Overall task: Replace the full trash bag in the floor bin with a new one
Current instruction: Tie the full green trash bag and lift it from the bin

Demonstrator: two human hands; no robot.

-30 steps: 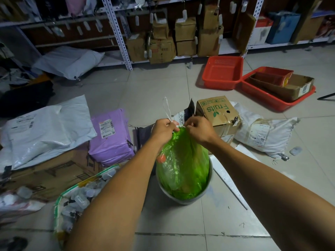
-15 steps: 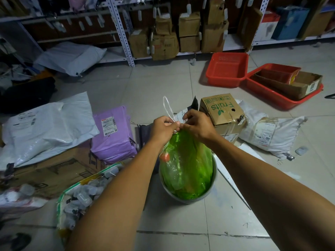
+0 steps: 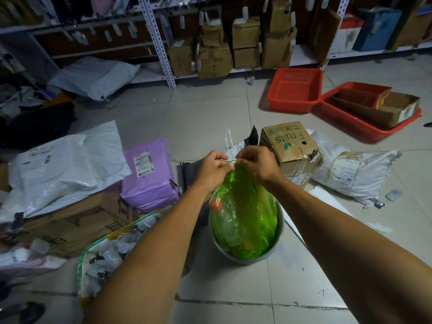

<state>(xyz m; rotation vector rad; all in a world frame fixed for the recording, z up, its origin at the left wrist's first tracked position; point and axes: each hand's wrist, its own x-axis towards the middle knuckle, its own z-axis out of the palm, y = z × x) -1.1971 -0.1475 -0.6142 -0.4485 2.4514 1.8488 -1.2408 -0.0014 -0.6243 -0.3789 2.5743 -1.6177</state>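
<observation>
Both hands meet at the gathered top of the green bag [image 3: 243, 213], which stands in the grey bin [image 3: 279, 235] on the tiled floor [image 3: 210, 108], near the centre. The left hand [image 3: 215, 170] has its fingers closed on the bunched plastic at the neck; the right hand [image 3: 257, 163] pinches the same neck from the far right side, fingers closed on it too. The two hands touch at the knuckles. An orange item shows through the bag's left side.

Compared with half a second ago, the hands sit a little tighter together and the neck looks more drawn in; the bag stays in the bin, not lifted. A second ago the hands were slightly further apart.

Just beyond the hands lies a "Fruits" box [image 3: 289, 146]. A purple parcel [image 3: 149, 176] lies to the left, and a red basket [image 3: 297, 90] sits far right by the shelf [image 3: 161, 38].
</observation>
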